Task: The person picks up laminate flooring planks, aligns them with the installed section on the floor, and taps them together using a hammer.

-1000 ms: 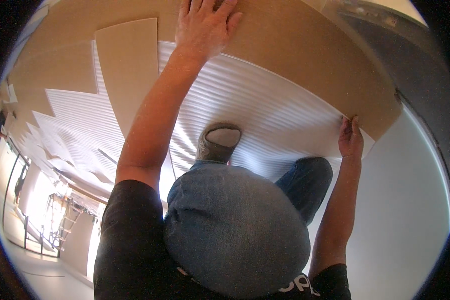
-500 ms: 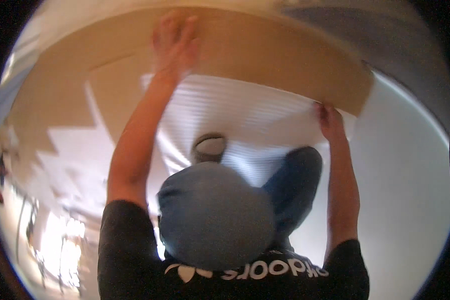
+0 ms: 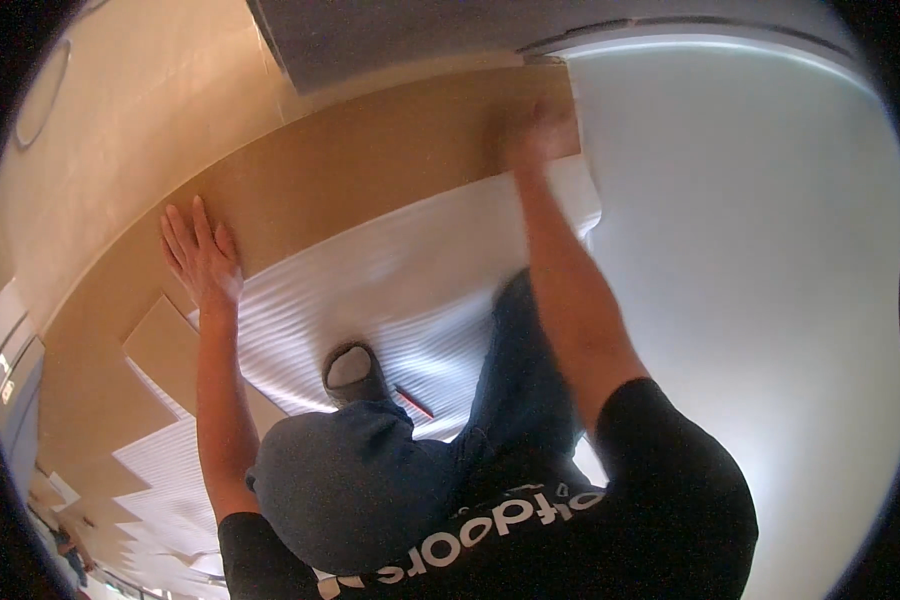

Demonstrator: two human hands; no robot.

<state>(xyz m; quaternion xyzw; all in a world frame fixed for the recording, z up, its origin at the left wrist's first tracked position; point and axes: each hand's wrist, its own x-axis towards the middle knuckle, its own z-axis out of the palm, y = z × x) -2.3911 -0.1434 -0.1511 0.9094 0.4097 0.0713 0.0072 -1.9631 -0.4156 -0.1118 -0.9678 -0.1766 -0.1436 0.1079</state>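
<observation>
My left hand (image 3: 203, 257) lies spread on a long brown board (image 3: 370, 160), fingertips near its far edge. My right hand (image 3: 538, 135) is blurred at the board's right end, its fingers indistinct. Below the board is white ribbed sheeting (image 3: 370, 280). A red pencil-like stick (image 3: 414, 402) lies on it beside my socked foot (image 3: 350, 370). A shorter brown plank (image 3: 160, 345) lies to the left of my left forearm.
A smooth white surface (image 3: 750, 280) fills the right side; a grey surface (image 3: 420, 30) and beige wall (image 3: 130, 90) are beyond the board. Staggered planks (image 3: 70, 440) extend left, with a small, unclear figure (image 3: 68, 550) at the far lower left.
My view has turned and shifted. My right hand has moved from gripping the board's near edge up toward its far right corner. My left hand now rests flat further left in view.
</observation>
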